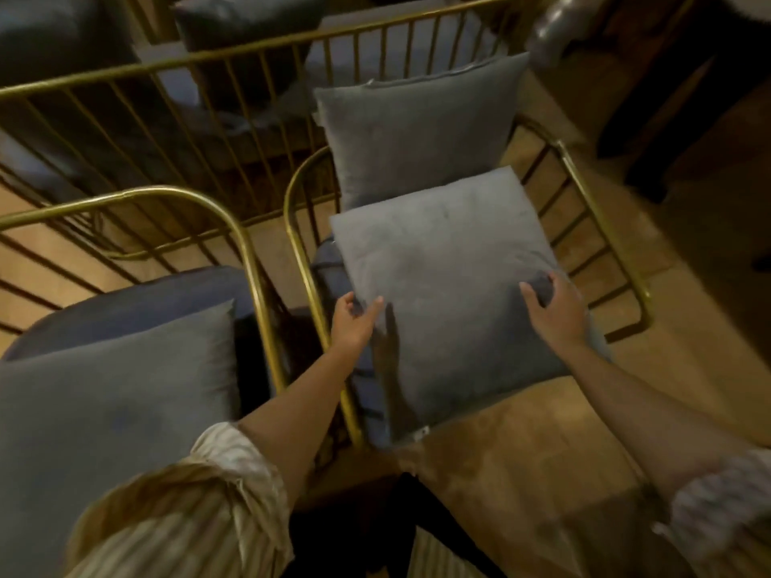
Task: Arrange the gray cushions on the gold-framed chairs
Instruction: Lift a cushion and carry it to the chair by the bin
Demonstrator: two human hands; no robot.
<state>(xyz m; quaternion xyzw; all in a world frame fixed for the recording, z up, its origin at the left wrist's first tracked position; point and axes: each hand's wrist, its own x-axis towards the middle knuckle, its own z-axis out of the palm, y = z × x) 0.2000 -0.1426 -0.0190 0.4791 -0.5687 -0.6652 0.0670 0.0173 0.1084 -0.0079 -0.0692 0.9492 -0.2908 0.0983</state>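
Your left hand (354, 321) rests at the left edge of the front gray cushion (450, 302), fingers spread and loose on the fabric with the thumb tucked at the edge, so it looks like light contact more than a firm grip. Your right hand (553, 308) is at the cushion's right side with fingers curled into the cloth, pinching up a small dark fold there. That cushion lies flat across the seat of the gold-framed chair (605, 227) in front of you, its near corner hanging past the seat's front edge, where a small white tag shows. Behind it a second gray cushion (417, 131) stands propped against the chair's back, its lower edge hidden by the flat one. To your left, another gold-framed chair (242, 239) with a dark blue seat carries a third gray cushion (112, 419) (blurred, but clearly lying on the seat and filling much of it). Beyond both chairs runs a long gold railing (208, 60) with dark cushions behind its bars. Your striped sleeves (200, 506) are rolled up at the forearm.
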